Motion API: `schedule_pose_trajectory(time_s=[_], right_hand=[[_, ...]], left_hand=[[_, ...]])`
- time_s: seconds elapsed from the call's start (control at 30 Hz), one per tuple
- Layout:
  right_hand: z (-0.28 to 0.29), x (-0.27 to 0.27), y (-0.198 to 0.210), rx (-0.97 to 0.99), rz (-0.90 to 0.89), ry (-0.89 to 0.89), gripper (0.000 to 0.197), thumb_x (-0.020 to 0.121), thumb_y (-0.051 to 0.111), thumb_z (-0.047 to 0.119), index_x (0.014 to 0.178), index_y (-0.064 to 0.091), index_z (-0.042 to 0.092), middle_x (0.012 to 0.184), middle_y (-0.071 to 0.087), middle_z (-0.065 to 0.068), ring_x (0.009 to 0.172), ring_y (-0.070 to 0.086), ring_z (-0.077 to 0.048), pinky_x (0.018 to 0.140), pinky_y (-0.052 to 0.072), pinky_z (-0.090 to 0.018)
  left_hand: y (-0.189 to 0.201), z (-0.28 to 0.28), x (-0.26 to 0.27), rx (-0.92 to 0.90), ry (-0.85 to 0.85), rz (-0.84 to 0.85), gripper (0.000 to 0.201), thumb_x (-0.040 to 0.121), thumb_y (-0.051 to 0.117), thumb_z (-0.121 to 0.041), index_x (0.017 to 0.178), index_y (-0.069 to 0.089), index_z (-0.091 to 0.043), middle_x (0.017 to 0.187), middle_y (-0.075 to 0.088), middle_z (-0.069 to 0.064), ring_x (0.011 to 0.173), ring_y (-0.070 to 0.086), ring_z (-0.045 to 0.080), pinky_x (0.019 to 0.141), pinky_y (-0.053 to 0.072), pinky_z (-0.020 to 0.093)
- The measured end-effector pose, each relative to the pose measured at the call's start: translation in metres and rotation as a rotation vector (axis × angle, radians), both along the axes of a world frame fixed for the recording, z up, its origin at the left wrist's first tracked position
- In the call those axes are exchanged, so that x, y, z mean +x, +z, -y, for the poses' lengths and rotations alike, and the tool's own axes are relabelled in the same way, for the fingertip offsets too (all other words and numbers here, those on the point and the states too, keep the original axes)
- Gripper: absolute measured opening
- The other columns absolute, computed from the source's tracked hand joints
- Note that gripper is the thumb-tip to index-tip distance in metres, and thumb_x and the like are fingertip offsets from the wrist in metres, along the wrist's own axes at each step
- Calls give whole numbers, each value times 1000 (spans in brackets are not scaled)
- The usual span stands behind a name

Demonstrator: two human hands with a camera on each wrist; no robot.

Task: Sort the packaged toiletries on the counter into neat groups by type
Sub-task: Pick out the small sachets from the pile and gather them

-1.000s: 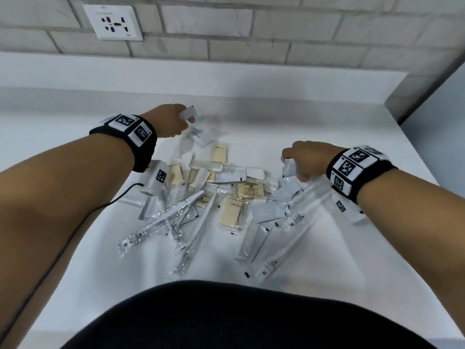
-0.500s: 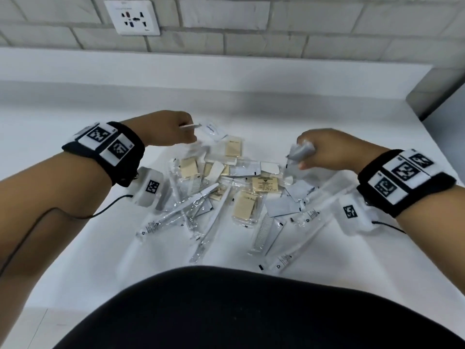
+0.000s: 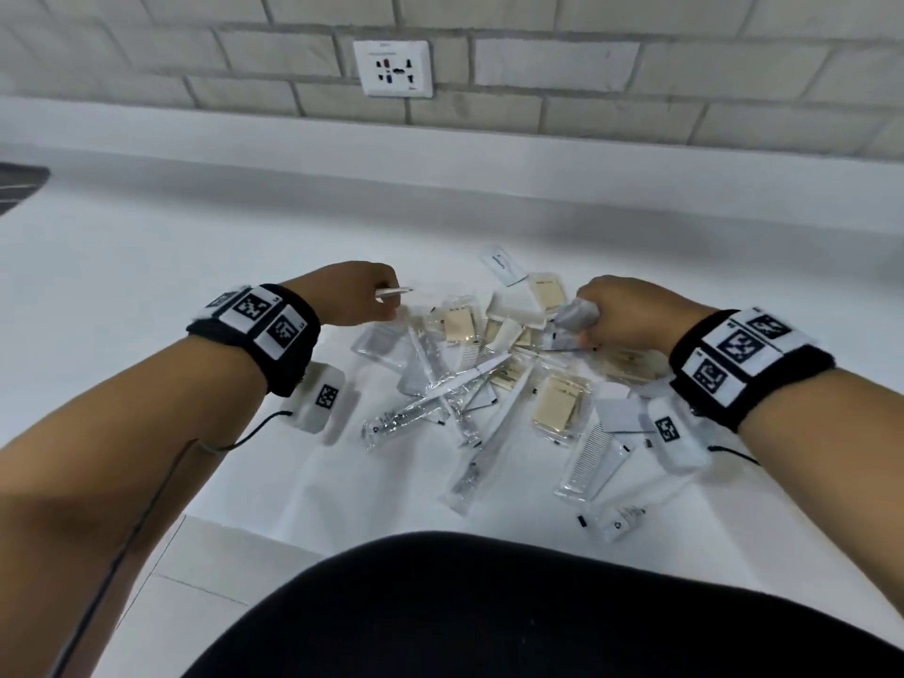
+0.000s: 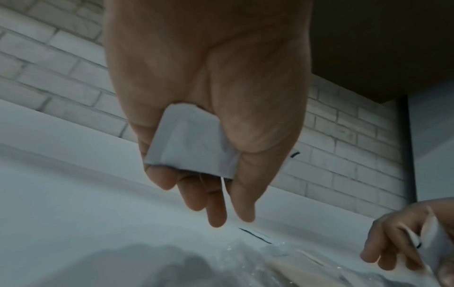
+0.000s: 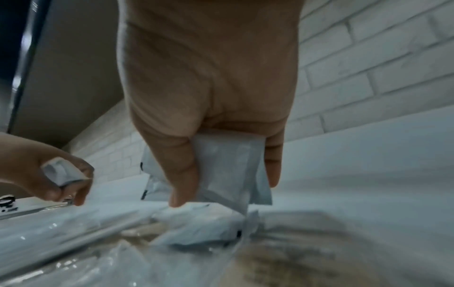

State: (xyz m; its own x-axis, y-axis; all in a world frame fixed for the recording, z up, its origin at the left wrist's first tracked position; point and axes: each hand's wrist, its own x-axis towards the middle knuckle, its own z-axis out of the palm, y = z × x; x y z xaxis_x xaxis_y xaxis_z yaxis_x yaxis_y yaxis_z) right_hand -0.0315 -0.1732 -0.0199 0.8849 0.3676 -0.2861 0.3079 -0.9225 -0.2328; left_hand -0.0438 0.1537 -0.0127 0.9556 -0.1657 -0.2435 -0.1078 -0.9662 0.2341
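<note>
A heap of packaged toiletries (image 3: 494,379) lies on the white counter (image 3: 146,296): beige soap bars, combs, long clear-wrapped toothbrushes and white sachets. My left hand (image 3: 362,298) hovers at the heap's left edge and holds a white sachet (image 4: 191,143) folded in its curled fingers; the sachet's edge (image 3: 394,292) pokes out in the head view. At the heap's right, my right hand (image 3: 621,313) grips a few white sachets (image 5: 230,169) low over the pile; they show as a grey bundle (image 3: 577,315) in the head view.
A lone white sachet (image 3: 504,265) lies just behind the heap. A raised ledge and a brick wall with a socket (image 3: 394,68) run along the back. A dark mat (image 3: 19,185) sits at the far left. The counter's front edge meets my dark clothing (image 3: 489,609).
The view has swung left. Both hands drew a little nearer each other over the heap; the right hand lifted its sachets off the pile, the left kept its sachet.
</note>
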Motion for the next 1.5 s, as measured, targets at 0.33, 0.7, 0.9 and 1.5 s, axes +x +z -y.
schedule_pose_trajectory(time_s=[0.33, 0.7, 0.9, 1.5], right_hand=[[-14, 16, -26, -158, 81, -36, 29, 75, 70, 15, 95, 50, 15, 94, 58, -4, 81, 56, -23, 63, 43, -30], [17, 27, -6, 51, 1, -280, 50, 76, 77, 21, 120, 59, 6, 120, 60, -11, 111, 56, -27, 81, 40, -29], [33, 33, -5, 170, -43, -433, 71, 72, 82, 24, 135, 51, 9, 131, 59, -9, 116, 56, -28, 98, 44, -33], [-65, -28, 9, -237, -92, 242, 16, 82, 61, 11, 80, 57, 26, 84, 60, 10, 81, 55, -17, 63, 40, -26]], left_hand=[[-16, -8, -12, 45, -15, -84, 47, 71, 81, -35, 106, 57, -17, 96, 54, -4, 82, 51, 16, 60, 35, 26], [-37, -11, -10, 76, -14, -232, 42, 69, 82, -39, 89, 51, -18, 88, 61, 0, 75, 59, 18, 64, 45, 30], [-43, -25, -16, 94, 57, -236, 65, 72, 77, -47, 122, 56, -11, 114, 64, 6, 103, 59, 25, 90, 43, 34], [-35, 18, -21, -116, 139, -246, 38, 84, 61, -50, 79, 62, -12, 70, 60, 2, 59, 53, 15, 61, 44, 24]])
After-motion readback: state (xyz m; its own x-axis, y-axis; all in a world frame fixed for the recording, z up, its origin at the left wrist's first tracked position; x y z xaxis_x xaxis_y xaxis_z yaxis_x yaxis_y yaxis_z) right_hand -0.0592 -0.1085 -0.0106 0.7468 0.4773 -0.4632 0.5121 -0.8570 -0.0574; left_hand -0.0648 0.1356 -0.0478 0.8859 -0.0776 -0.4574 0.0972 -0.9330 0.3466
